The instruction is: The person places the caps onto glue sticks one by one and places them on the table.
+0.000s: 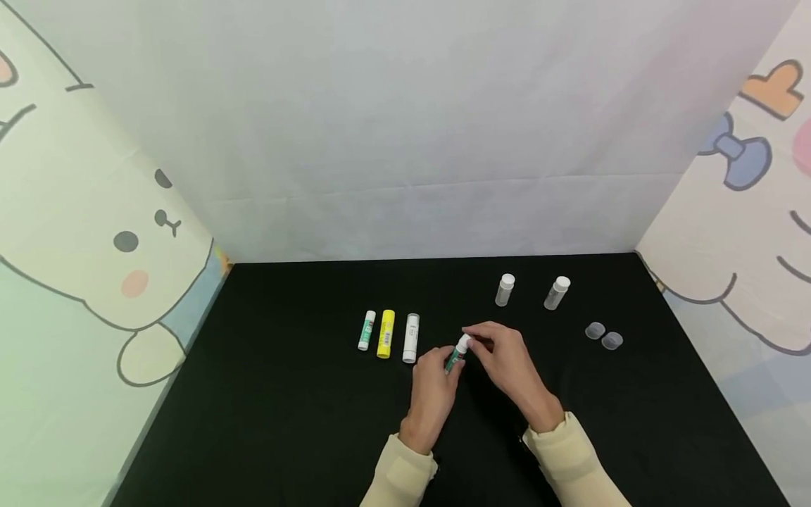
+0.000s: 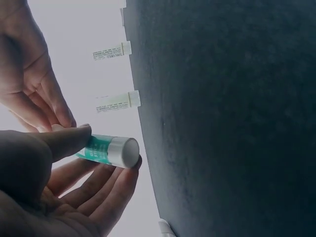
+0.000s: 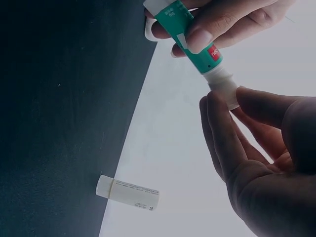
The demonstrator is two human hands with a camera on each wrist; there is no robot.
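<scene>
Worktop point(image 1: 266, 436) spreads wide left of my left grip point(image 1: 433, 391), far edge well beyond. Green stick point(image 2: 101, 149) sits between grips, label partly hidden by fingers; I can't read it fully. Left clamped round its body, right grip point(image 1: 507, 358) pinching its white end point(image 3: 226, 93). Forearms converge.

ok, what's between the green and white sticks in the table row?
The yellow stick, between the green one and the white one; the head view shows it.
</scene>
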